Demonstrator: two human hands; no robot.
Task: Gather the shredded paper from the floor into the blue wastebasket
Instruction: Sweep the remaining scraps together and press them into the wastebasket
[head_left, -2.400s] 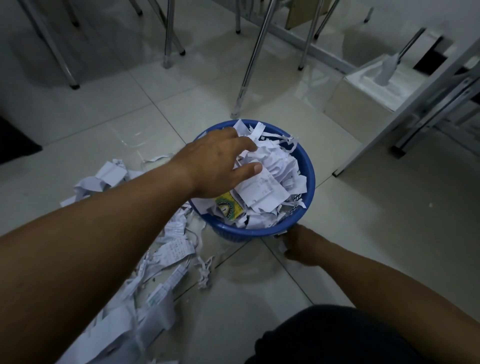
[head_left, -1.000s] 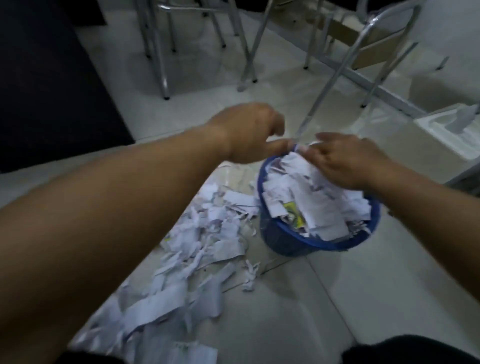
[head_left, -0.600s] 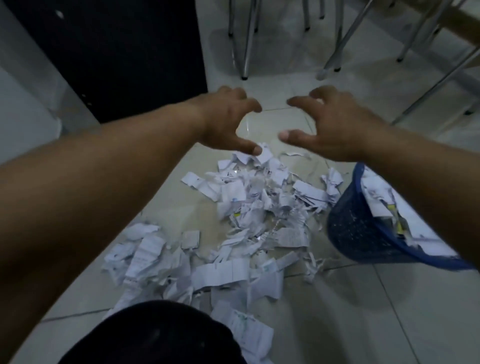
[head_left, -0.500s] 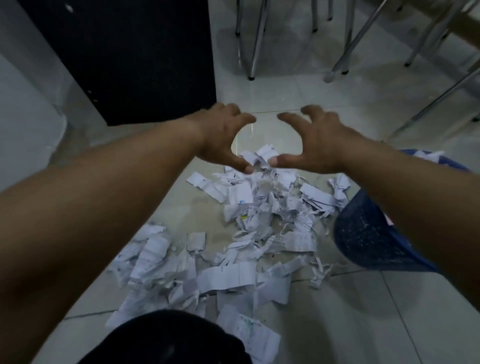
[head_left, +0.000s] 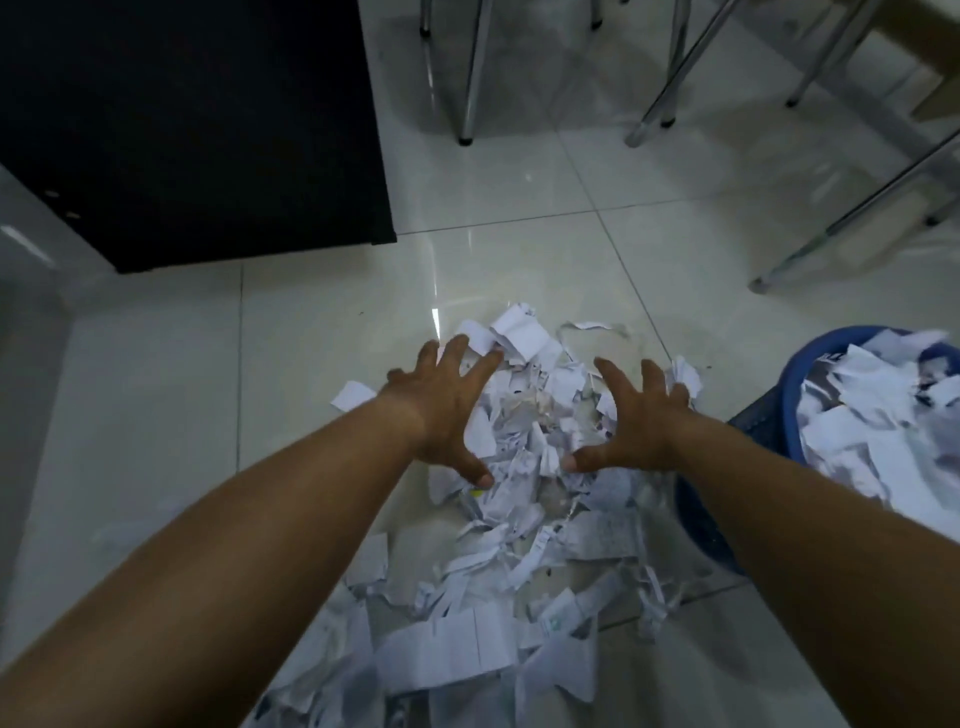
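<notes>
Spreading over the pale tiled floor (head_left: 156, 415), the shredded paper (head_left: 519, 545) forms a loose drift of white strips and torn scraps, a few with faint print. It is thickest in a heap at its far end and thins into longer, flatter pieces nearer the person. The heap lies well out from the floor's left edge, where a wall rises. It sits just beside the blue wastebasket (head_left: 711, 525), which stands on the floor to its right. The wastebasket has a perforated wall and is piled above its rim with more white scraps.

Both hands are palm-down on the far heap. The left hand (head_left: 444, 410) has straight fingers fanned wide, and their tips rest on scraps at the heap's left side. Its thumb stretches toward the other hand. The right hand (head_left: 641, 421) mirrors it on the heap's right side, fingers splayed and thumb pointing left. Neither hand grips anything, and the thumbs are apart with crumpled paper between them.

Beyond the heap, a black panel (head_left: 182, 130) stands at the floor's far left. Metal legs (head_left: 470, 67) stand along its far edge.
</notes>
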